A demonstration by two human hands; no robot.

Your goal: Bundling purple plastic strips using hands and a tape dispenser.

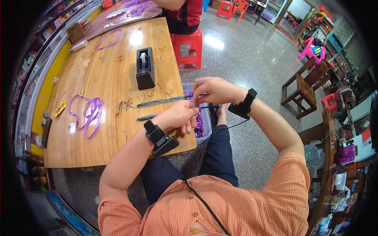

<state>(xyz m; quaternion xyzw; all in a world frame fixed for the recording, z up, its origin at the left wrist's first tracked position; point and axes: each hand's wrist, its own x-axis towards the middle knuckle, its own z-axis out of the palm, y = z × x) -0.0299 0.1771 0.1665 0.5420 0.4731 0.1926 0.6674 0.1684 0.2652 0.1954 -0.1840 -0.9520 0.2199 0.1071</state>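
Note:
My left hand [180, 115] and my right hand [214, 90] meet at the right edge of a wooden table [106, 78], fingers closed on a purple ribbon strand [192, 99]. Under the hands sits a clear box [205, 122] holding more purple ribbon. Two thin dark sticks [163, 101] lie on the table just left of my hands, one above the other. Both wrists wear black bands with small devices.
A black tape dispenser [145, 68] stands mid-table. Finished purple ribbon loops [89, 113] lie at the left, another loop [109, 39] at the far end. A red stool [188, 47] and a seated person in red are beyond the table. Wooden chairs stand to the right.

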